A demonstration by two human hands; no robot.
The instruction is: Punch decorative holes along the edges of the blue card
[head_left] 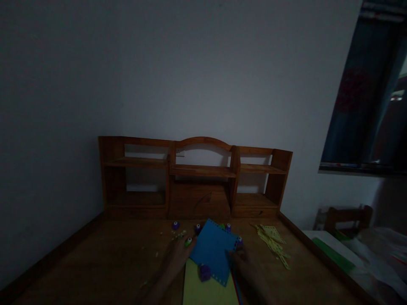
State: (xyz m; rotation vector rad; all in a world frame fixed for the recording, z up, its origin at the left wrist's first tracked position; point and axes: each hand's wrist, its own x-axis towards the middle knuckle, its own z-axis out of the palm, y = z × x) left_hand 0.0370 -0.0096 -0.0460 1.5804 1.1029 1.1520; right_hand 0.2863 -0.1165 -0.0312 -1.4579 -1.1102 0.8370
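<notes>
A blue sheet (212, 248) with small punched holes along several edges is tilted above a pale yellow sheet (197, 290). My left hand (180, 253) is at the blue sheet's left edge, its fingers closed around a small green craft punch (188, 242) with a white top; the exact grip is dim. At the right edge, my right hand (242, 259) pinches the blue sheet. A purple craft punch (204, 272) overlaps the blue sheet's lower left edge. More purple punches (175, 225) stand behind and beside the sheet, some partly hidden by it.
Punched yellow strips (273, 243) lie on the desk at right. Small yellow scraps (181, 234) are scattered left of the sheet. A wooden shelf unit (200, 171) stands along the desk's back, against the wall. Beyond the right edge are a chair (348, 218) and plastic bags (381, 245).
</notes>
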